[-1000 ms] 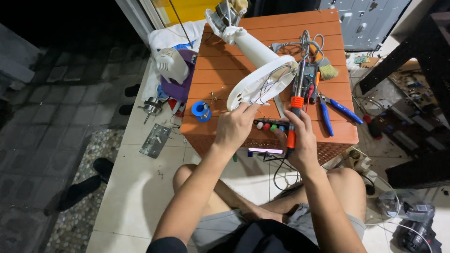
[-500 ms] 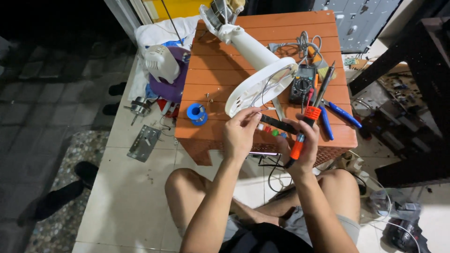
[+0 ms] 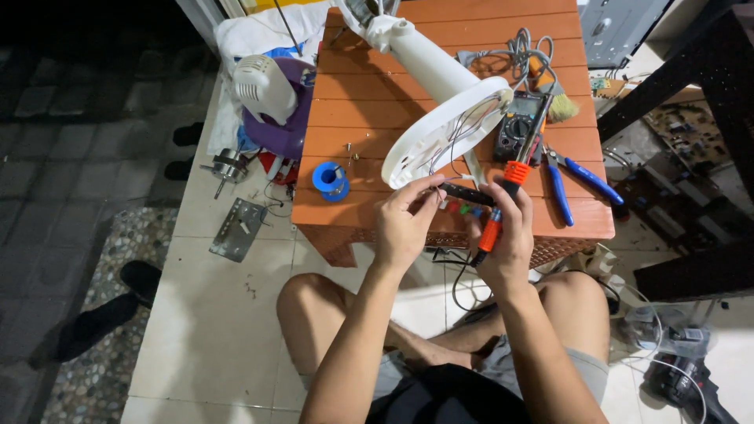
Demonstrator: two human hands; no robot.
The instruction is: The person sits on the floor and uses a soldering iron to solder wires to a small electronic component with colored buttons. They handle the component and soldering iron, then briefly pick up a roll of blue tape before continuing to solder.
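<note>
Since a second ago both hands lifted off the orange table (image 3: 377, 110): left hand (image 3: 404, 224) now pinches the black switch strip (image 3: 467, 194) by the fan base (image 3: 444, 129), right hand (image 3: 506, 235) fist-grips the orange-handled soldering iron (image 3: 499, 216) upright.

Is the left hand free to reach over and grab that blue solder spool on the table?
Probably not right away. The way to the blue spool is open tabletop, beside the left hand, but its fingers are pinching a small black part, so it would need to let go first.
</note>
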